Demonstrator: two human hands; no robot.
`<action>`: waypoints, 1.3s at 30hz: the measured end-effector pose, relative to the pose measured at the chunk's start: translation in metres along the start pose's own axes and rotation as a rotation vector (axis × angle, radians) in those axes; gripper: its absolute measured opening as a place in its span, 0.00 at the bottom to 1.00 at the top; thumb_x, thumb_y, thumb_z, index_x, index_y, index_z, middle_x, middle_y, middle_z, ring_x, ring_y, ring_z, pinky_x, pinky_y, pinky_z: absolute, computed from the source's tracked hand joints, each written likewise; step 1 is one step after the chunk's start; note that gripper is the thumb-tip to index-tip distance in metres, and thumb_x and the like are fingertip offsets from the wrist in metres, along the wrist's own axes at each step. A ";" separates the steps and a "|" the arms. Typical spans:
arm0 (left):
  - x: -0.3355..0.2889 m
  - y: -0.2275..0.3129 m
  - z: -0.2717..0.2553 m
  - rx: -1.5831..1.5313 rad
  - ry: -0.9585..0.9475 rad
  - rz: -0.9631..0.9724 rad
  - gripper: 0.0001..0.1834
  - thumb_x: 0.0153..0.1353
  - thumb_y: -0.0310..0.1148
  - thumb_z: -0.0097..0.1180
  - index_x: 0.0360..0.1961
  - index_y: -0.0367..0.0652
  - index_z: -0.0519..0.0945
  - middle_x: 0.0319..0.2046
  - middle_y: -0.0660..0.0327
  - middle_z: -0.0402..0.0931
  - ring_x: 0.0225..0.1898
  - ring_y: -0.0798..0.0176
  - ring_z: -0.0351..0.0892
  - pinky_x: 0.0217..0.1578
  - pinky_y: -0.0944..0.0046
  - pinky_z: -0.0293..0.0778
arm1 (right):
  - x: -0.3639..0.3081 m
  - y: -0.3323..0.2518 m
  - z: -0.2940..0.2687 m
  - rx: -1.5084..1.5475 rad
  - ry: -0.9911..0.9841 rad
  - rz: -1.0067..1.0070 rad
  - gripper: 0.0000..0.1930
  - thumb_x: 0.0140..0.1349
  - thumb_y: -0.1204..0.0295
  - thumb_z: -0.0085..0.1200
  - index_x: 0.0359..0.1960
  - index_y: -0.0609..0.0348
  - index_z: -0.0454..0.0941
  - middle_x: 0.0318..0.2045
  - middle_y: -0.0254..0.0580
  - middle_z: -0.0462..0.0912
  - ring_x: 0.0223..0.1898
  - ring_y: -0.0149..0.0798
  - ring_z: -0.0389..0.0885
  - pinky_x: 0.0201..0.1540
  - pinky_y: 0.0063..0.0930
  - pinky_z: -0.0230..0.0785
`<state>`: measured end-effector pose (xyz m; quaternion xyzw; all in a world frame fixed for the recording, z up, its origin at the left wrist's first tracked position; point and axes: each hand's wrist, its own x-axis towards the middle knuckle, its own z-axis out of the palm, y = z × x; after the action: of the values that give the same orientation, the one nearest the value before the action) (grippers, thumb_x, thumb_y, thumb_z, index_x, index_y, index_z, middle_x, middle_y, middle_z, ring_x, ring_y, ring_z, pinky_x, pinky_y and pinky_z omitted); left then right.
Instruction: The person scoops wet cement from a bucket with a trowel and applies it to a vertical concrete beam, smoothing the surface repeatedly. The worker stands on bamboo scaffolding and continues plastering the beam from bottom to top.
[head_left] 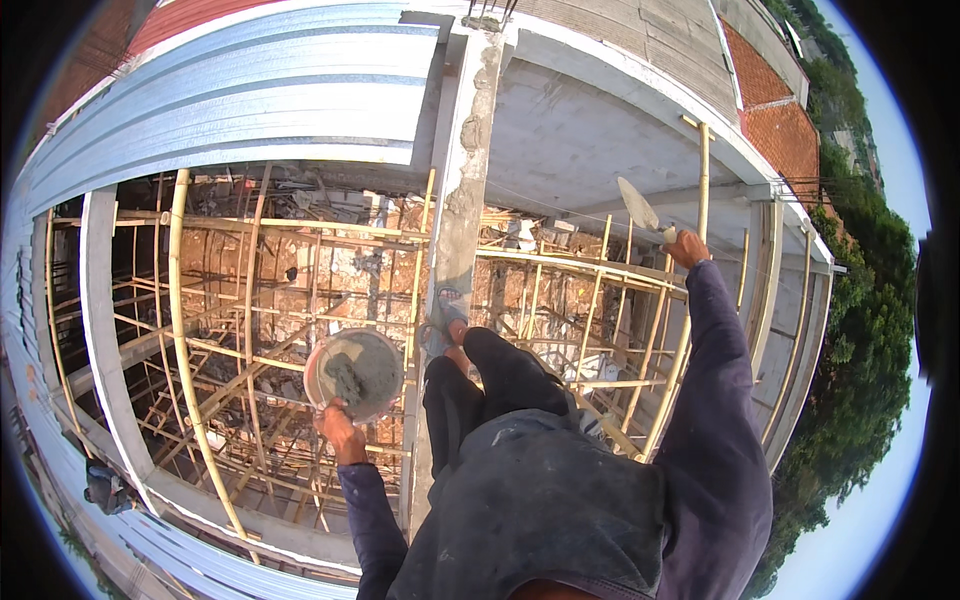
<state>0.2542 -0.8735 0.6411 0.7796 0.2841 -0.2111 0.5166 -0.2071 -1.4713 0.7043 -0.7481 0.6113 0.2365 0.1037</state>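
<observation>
Out to the left, my left hand (341,434) grips the near rim of a round bucket (313,372). Grey wet mortar (362,375) lies inside the bucket, heaped near its middle. My right hand (687,248) is raised to the far right, closed round the handle of a trowel (638,205). The trowel's pointed blade aims up and left, away from the bucket. Both my feet, in sandals (450,300), stand on a narrow concrete beam (465,180). Patches of rough mortar show along the beam's top farther ahead.
Bamboo scaffolding poles (182,350) stand below on both sides of the beam, over rubble-strewn ground (370,270) far down. Blue-white corrugated roofing sheets (250,95) lie at the far left. A grey wall (590,130) rises at the right. Another person (105,487) is at the lower left.
</observation>
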 end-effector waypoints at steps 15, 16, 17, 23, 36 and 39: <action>0.018 -0.028 -0.004 -0.062 0.067 -0.108 0.17 0.55 0.26 0.57 0.44 0.41 0.65 0.23 0.61 0.66 0.19 0.63 0.67 0.20 0.62 0.63 | -0.053 0.033 0.097 0.004 -0.076 0.041 0.29 0.54 0.54 0.61 0.48 0.68 0.78 0.44 0.66 0.83 0.49 0.61 0.82 0.50 0.49 0.75; 0.015 -0.023 0.000 -0.062 0.065 -0.119 0.16 0.56 0.26 0.56 0.44 0.41 0.65 0.23 0.61 0.66 0.19 0.63 0.67 0.19 0.62 0.63 | -0.053 0.031 0.100 0.005 -0.081 0.033 0.29 0.53 0.54 0.62 0.46 0.69 0.79 0.43 0.66 0.83 0.48 0.61 0.82 0.50 0.49 0.74; 0.011 -0.017 0.004 -0.064 0.064 -0.129 0.16 0.56 0.26 0.56 0.43 0.40 0.66 0.24 0.61 0.67 0.18 0.63 0.67 0.19 0.62 0.63 | -0.055 0.021 0.096 0.006 -0.085 0.023 0.28 0.53 0.54 0.62 0.45 0.70 0.80 0.43 0.67 0.83 0.48 0.61 0.82 0.50 0.49 0.74; 0.023 -0.007 0.050 -0.112 -0.022 -0.065 0.10 0.57 0.26 0.53 0.39 0.39 0.69 0.23 0.61 0.68 0.18 0.63 0.67 0.20 0.62 0.64 | 0.009 0.003 0.095 -0.061 -0.157 -0.012 0.28 0.53 0.55 0.60 0.46 0.71 0.78 0.44 0.67 0.82 0.49 0.61 0.82 0.52 0.48 0.74; 0.062 0.016 0.161 -0.106 -0.197 0.037 0.12 0.59 0.29 0.54 0.40 0.37 0.67 0.24 0.61 0.70 0.22 0.66 0.69 0.25 0.65 0.66 | 0.221 -0.115 0.032 -0.071 -0.072 -0.278 0.34 0.63 0.46 0.50 0.52 0.71 0.73 0.43 0.68 0.82 0.49 0.64 0.81 0.52 0.52 0.73; 0.042 0.049 0.208 -0.007 -0.054 0.040 0.14 0.58 0.30 0.54 0.42 0.35 0.66 0.26 0.59 0.70 0.23 0.65 0.70 0.26 0.64 0.67 | 0.259 -0.149 0.018 -0.145 -0.095 -0.312 0.33 0.64 0.47 0.50 0.51 0.71 0.72 0.42 0.68 0.83 0.47 0.64 0.82 0.52 0.53 0.73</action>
<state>0.3104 -1.0719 0.5699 0.7772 0.2550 -0.2208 0.5312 -0.0309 -1.6534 0.5443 -0.8275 0.4632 0.2962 0.1137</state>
